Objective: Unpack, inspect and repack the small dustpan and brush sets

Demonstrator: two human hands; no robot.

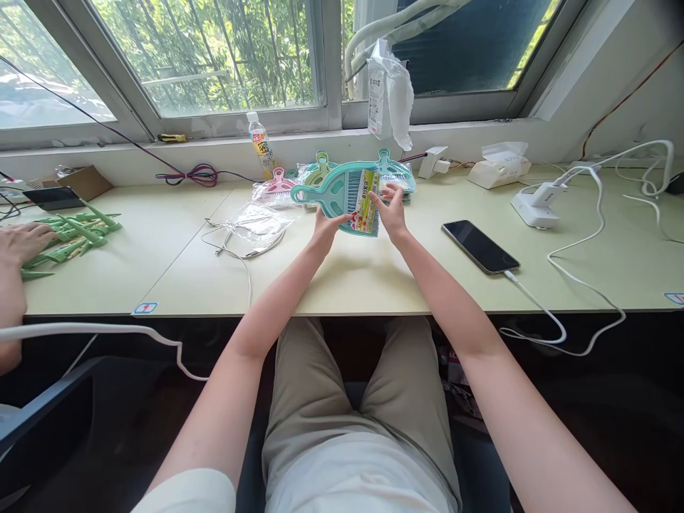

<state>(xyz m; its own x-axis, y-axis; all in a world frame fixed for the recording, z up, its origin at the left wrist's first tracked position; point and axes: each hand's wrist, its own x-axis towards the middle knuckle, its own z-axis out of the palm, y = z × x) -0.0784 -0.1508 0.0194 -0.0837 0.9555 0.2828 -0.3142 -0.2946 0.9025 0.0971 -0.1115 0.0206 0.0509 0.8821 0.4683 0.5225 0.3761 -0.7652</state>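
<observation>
Above the desk I hold up a teal mini dustpan and brush set (328, 201), its looped handle pointing left. A yellow printed label (366, 203) sits beside the dark bristles at its right part. My left hand (327, 229) grips the lower edge, thumb on the front. On the right side, my right hand (392, 211) pinches the label end, with some fingers hidden behind. Just behind lie more bagged sets: a pink one (278, 182), a green one (321, 167) and another teal one (395, 167).
Clear plastic bags (259, 226) and a white cable lie left of my hands. A phone (479, 246) charges at right, near a white power adapter (539, 205) and tissue pack (499, 165). A bottle (260, 144) stands behind. Another person's hand (24, 242) touches green plastic pieces (80, 231).
</observation>
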